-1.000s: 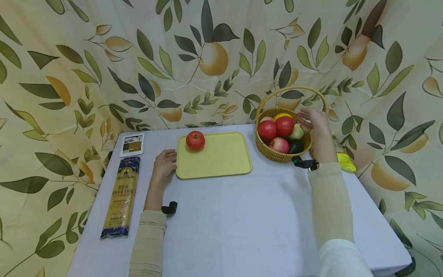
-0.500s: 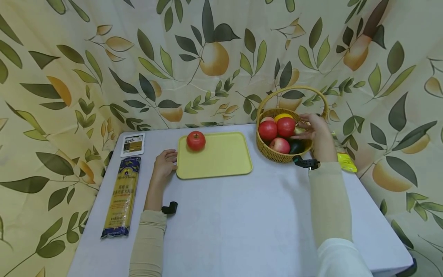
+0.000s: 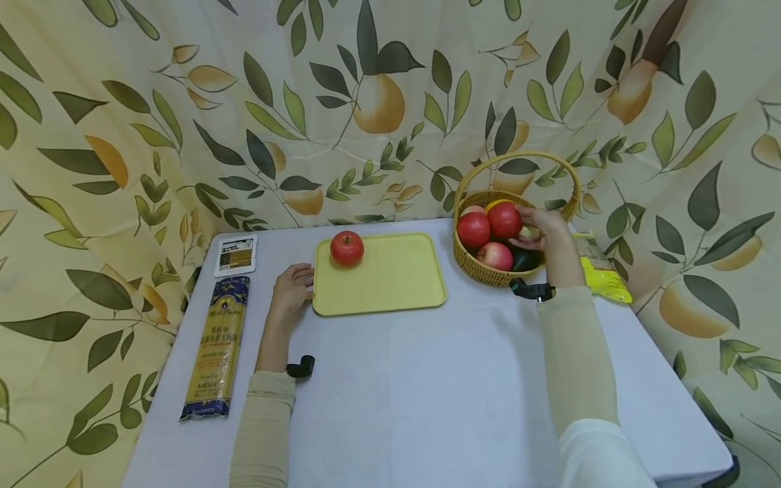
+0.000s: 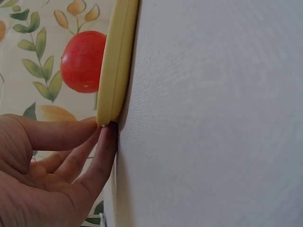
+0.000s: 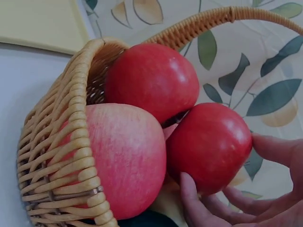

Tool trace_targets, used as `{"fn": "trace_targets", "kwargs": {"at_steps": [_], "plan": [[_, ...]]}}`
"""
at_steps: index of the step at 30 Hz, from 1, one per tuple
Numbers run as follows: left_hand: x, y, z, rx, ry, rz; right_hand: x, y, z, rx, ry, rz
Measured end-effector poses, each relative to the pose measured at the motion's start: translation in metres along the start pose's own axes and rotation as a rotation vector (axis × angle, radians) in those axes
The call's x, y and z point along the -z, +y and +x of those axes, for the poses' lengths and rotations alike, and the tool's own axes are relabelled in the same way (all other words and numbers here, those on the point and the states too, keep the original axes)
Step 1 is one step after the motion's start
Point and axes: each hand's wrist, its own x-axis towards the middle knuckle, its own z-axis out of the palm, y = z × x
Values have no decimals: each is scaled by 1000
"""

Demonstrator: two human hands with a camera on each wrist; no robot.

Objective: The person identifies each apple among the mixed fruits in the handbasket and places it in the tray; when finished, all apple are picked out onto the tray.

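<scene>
The right hand [image 3: 549, 232] grips a round, glossy red fruit [image 5: 210, 146] between thumb and fingers, in a woven tan wicker basket [image 3: 485, 272]. The left hand [image 3: 290, 290] pinches the left edge of a rectangular yellow tray [image 3: 390, 285] bearing a round red tomato [image 3: 346, 249].

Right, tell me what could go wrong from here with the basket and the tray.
The right hand grips a smooth red tomato by the fingertips, so it might slip if lifted. That one is packed close to an apple and a second tomato in the basket, so moving it could shift those. The left hand touches the tray at its edge; a bump there might set the loose tomato on it rolling.
</scene>
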Motion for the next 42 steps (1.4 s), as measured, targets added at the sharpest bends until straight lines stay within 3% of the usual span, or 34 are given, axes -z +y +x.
{"fn": "trace_targets", "kwargs": {"at_steps": [4,12,17,23,27,33,42], "plan": [[1,-1,0,-3,3,-11,-4,0,-1,48,49,-31],[1,0,-1,16,4,-19,-9,4,-1,104,-6,-25],[0,0,2,10,7,-23,-12,3,-1,147,-1,-37],[1,0,2,8,7,-9,-16,5,0,205,62,-24],[1,-1,2,13,5,4,-13,7,-1,200,101,10],[2,-1,2,17,-5,-3,-9,8,-15,229,115,62],[3,0,1,20,-6,-3,-8,-2,-52,337,42,65]]}}
